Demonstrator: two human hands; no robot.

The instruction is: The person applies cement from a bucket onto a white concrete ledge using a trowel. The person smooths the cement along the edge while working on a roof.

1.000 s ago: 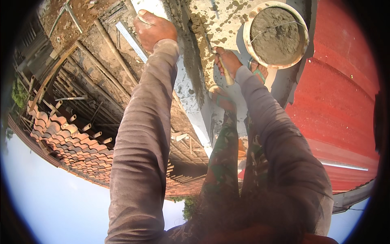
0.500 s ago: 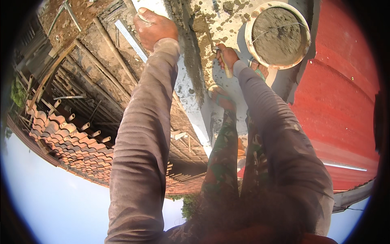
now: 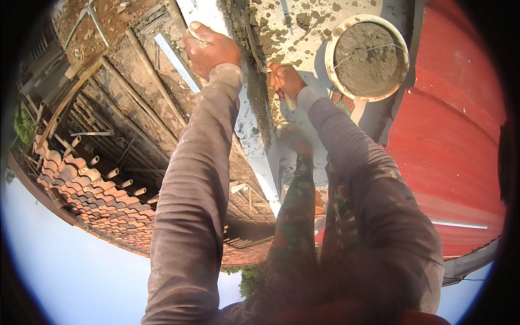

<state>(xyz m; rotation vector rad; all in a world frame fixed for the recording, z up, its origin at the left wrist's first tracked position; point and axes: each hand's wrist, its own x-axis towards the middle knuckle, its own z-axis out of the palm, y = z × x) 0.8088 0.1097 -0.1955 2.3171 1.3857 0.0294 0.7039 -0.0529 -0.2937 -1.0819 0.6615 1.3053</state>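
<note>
My right hand is closed round the pale handle of a trowel. Its thin blade, seen nearly edge-on, lies along the wet grey mortar on the inner side of a low wall. On the wall's outer edge, my left hand is curled closed with the thumb on top; its fingertips and whatever they grip are hidden. Right of my right hand stands a round, pale bucket of grey mortar, with a thin wire handle across it.
Mortar splashes dot the pale ledge around my feet. A red metal roof slopes away at right. Left of the wall is a drop with bamboo poles, a whitish strip and a tiled roof.
My right hand has moved left with the trowel, bringing the blade from over the splashed ledge to the wall's mortar strip. My left hand has barely shifted.
</note>
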